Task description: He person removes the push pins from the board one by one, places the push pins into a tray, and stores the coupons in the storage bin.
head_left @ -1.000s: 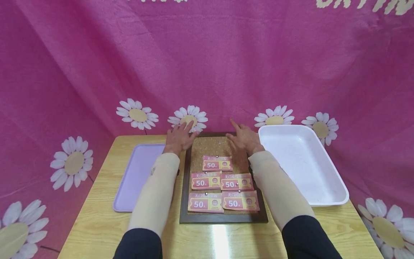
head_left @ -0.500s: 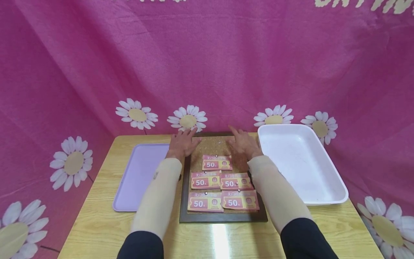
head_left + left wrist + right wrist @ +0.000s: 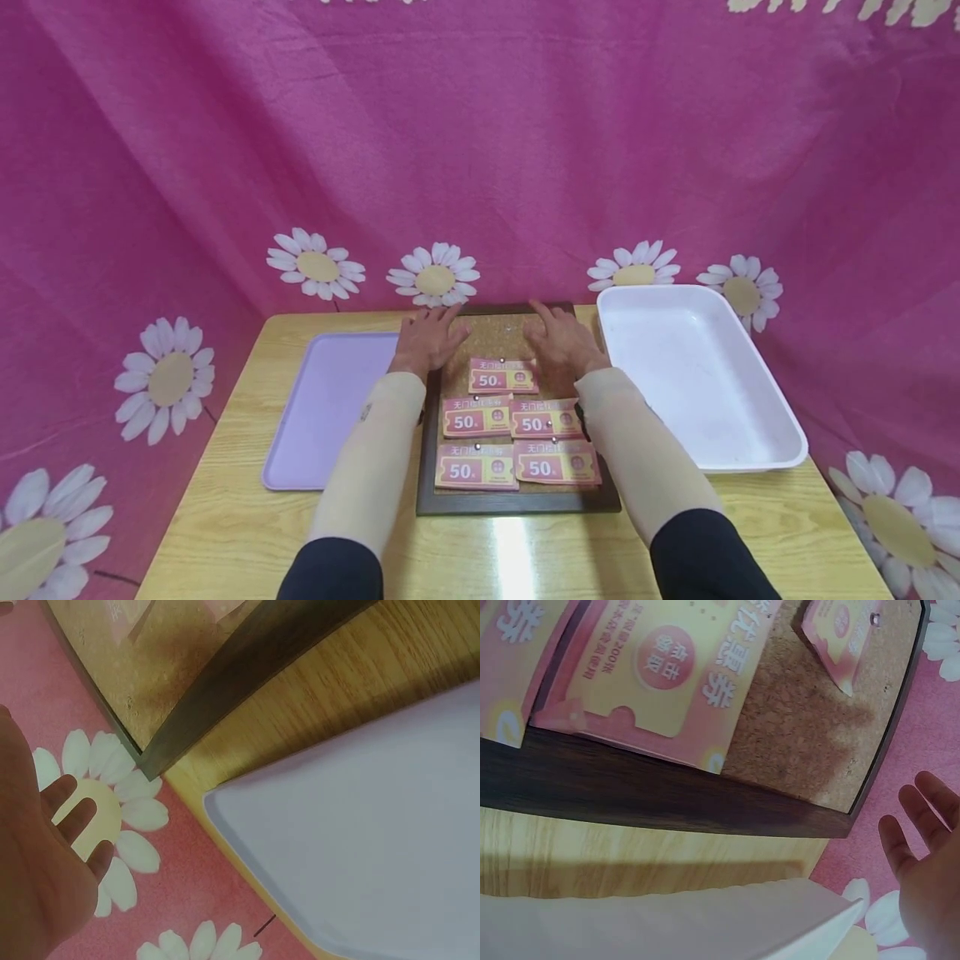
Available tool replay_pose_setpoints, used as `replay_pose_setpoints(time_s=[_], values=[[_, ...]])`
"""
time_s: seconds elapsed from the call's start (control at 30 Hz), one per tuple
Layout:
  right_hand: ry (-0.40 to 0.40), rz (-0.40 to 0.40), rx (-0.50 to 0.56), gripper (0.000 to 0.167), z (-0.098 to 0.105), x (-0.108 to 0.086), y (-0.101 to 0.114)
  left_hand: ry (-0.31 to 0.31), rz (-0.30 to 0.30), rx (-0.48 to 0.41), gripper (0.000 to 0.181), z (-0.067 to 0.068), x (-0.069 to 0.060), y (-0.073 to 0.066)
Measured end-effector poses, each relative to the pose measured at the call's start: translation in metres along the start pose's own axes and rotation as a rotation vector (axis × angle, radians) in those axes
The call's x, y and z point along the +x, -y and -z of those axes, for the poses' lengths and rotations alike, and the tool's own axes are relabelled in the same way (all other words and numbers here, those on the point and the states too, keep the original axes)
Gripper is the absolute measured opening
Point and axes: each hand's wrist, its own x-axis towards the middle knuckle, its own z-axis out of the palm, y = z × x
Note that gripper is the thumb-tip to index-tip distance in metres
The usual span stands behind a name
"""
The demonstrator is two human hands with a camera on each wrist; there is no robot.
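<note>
Seeing at far left a flat purple tray (image 3: 318, 417) on the wooden surface (image 3: 435, 558). Holding the left hand (image 3: 426, 340) wide and relaxed by the upper left corner of a framed corkboard (image 3: 495, 335) — being unable to tell about touching. Finding pinned on it five pink coupons (image 3: 525, 423), in rows of one, two and two. Holding the right hand (image 3: 561, 342) likewise wide by the upper right corner. Seeing at far right a deep white tray (image 3: 690, 358) — standing a little apart from the corkboard.
</note>
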Motion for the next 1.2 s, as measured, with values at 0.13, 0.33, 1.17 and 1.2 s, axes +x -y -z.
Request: replay_pose_setpoints(time_s=[0.13,0.33,1.17,1.2], values=[[-0.008,0.011,-0.013,0.062,-0.001,-0.002,-0.001,-0.01,-0.004,0.001,0.066,-0.003,0.003,-0.001],[0.013,0.008,-0.001,0.065,-0.001,-0.004,-0.003,-0.02,-0.012,-0.018,0.066,-0.007,0.006,-0.003],[0.086,0.117,0.141,0.08,-0.031,-0.014,-0.019,-0.018,-0.061,-0.03,0.06,-0.043,-0.001,-0.013],[0.088,0.118,0.144,0.081,-0.033,-0.015,-0.02,-0.017,-0.063,-0.026,0.06,-0.045,-0.001,-0.014]])
